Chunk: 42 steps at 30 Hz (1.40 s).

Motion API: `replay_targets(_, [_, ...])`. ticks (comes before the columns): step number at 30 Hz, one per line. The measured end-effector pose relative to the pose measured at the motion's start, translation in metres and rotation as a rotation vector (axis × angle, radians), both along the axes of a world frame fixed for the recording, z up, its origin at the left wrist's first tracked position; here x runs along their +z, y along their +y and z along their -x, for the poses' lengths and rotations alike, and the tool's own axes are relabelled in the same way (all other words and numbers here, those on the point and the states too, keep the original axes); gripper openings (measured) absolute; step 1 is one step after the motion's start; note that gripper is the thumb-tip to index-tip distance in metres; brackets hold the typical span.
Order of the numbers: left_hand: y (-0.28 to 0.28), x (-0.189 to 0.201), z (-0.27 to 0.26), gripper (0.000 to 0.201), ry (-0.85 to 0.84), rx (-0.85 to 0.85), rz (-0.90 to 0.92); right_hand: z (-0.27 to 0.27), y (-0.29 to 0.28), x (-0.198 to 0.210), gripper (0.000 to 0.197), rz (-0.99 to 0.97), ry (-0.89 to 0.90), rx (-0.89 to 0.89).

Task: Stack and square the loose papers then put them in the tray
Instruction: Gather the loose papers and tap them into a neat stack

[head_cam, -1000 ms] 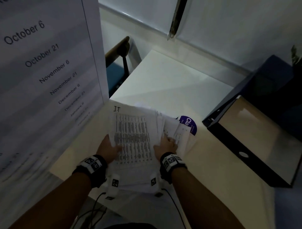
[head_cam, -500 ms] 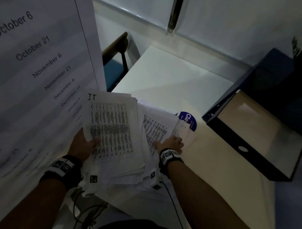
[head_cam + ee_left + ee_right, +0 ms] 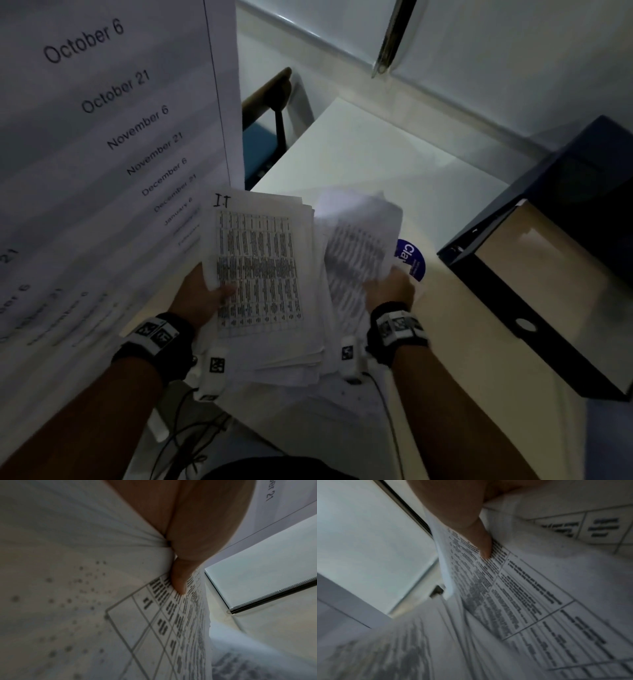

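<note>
My left hand point(image 3: 205, 294) grips a thick bundle of printed papers point(image 3: 263, 274), lifted off the desk, thumb on the top sheet with a table and "IT" handwritten at its corner. In the left wrist view the thumb point(image 3: 179, 580) presses on that sheet point(image 3: 120, 615). My right hand point(image 3: 390, 291) pinches a second, blurred bunch of papers point(image 3: 359, 240) to the right of the first; the right wrist view shows its thumb point(image 3: 481, 539) on the printed sheet point(image 3: 522, 595). The dark tray point(image 3: 513, 308), open with a tan bottom, stands on the desk at the right.
A large sheet listing dates point(image 3: 102, 137) hangs close at my left. A sheet with a purple round logo point(image 3: 411, 260) lies on the desk beneath the right bunch. A white tabletop point(image 3: 359, 161) lies beyond, with a chair point(image 3: 270, 113) at its left. Cables point(image 3: 191, 428) dangle below my wrists.
The single pile has split into two bunches. My left hand lifted its bundle up and leftward, then back toward centre; my right hand has taken hold of the remaining papers and raised them.
</note>
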<state>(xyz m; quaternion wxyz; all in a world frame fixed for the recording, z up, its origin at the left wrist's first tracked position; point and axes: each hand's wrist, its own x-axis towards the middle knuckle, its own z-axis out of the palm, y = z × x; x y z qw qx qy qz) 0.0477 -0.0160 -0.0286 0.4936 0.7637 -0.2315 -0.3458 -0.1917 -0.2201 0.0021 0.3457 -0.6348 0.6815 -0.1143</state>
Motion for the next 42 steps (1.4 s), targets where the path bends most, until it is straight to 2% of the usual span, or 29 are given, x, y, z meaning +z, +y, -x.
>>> replay_targets(2, [-0.004,-0.001,0.007,0.042,0.042,-0.026,0.001,0.013,-0.012,0.038,0.02,0.158,-0.076,0.019])
replay_targets(5, [-0.015,-0.005,0.018,0.043,0.092,-0.052,-0.044,0.024,-0.026,0.105,0.004,0.409,-0.154,0.1])
replay_targets(7, [-0.024,-0.01,0.027,0.042,0.067,-0.094,-0.071,0.031,-0.033,0.142,0.011,0.517,-0.208,0.107])
replay_targets(9, [-0.03,-0.015,0.032,0.04,0.015,-0.141,-0.116,0.035,-0.037,0.169,0.022,0.561,-0.283,0.123])
replay_targets(11, [-0.034,-0.021,0.035,0.035,-0.029,-0.188,-0.143,0.036,-0.038,0.178,0.028,0.498,-0.412,0.127])
replay_targets(13, [-0.038,-0.024,0.035,0.028,-0.035,-0.211,-0.165,0.032,-0.037,0.17,0.028,0.374,-0.513,0.124])
replay_targets(14, [-0.04,-0.025,0.032,0.03,-0.018,-0.194,-0.2,0.028,-0.037,0.158,0.028,0.304,-0.497,0.125])
replay_targets(17, [-0.04,-0.03,0.016,0.055,0.137,-0.1,-0.307,0.015,-0.037,0.105,0.037,0.102,-0.329,0.177])
replay_targets(19, [-0.042,-0.03,0.01,0.079,0.257,-0.005,-0.327,0.006,-0.036,0.065,0.049,-0.044,-0.255,0.213])
replay_targets(20, [-0.045,-0.031,0.008,0.085,0.294,0.01,-0.319,0.001,-0.035,0.045,0.058,-0.128,-0.225,0.211])
replay_targets(22, [-0.05,-0.03,0.008,0.08,0.292,-0.037,-0.313,-0.007,-0.029,0.004,0.07,-0.261,-0.111,0.196])
replay_targets(23, [-0.052,-0.037,0.007,0.086,0.295,-0.033,-0.33,-0.011,-0.024,-0.015,0.067,-0.273,0.001,0.196])
replay_targets(24, [-0.054,-0.043,0.005,0.103,0.321,-0.018,-0.352,-0.016,-0.017,-0.031,0.063,-0.254,0.121,0.202])
replay_targets(25, [-0.056,-0.057,0.003,0.121,0.365,0.019,-0.369,-0.021,-0.009,-0.044,0.061,-0.234,0.191,0.211])
replay_targets(26, [-0.056,-0.075,-0.001,0.132,0.366,0.053,-0.354,-0.025,0.0,-0.054,0.063,-0.227,0.185,0.227])
replay_targets(28, [-0.058,-0.067,0.007,0.131,0.31,0.075,-0.343,-0.029,0.013,-0.068,0.071,-0.22,0.097,0.28])
replay_targets(29, [-0.058,-0.04,0.018,0.119,0.227,0.056,-0.349,-0.029,0.016,-0.073,0.073,-0.21,0.064,0.287])
replay_targets(32, [-0.056,-0.024,0.032,0.056,-0.029,-0.01,-0.382,-0.016,0.016,-0.073,0.076,-0.197,-0.025,0.258])
replay_targets(33, [-0.055,-0.022,0.033,0.045,-0.061,-0.006,-0.357,-0.011,0.017,-0.07,0.078,-0.196,-0.04,0.272])
replay_targets(36, [-0.05,0.0,0.039,0.049,-0.055,0.005,-0.155,0.002,0.018,-0.055,0.086,-0.232,-0.172,0.263])
replay_targets(39, [-0.041,0.028,0.033,0.058,-0.003,-0.05,-0.017,0.011,0.012,-0.019,0.103,-0.308,-0.447,0.109])
replay_targets(40, [-0.038,0.04,0.03,0.064,0.026,-0.054,0.019,0.013,0.009,-0.003,0.101,-0.312,-0.547,0.088])
replay_targets(42, [-0.035,0.066,0.025,0.073,0.085,-0.06,0.101,0.016,0.004,0.029,0.075,-0.226,-0.666,0.112])
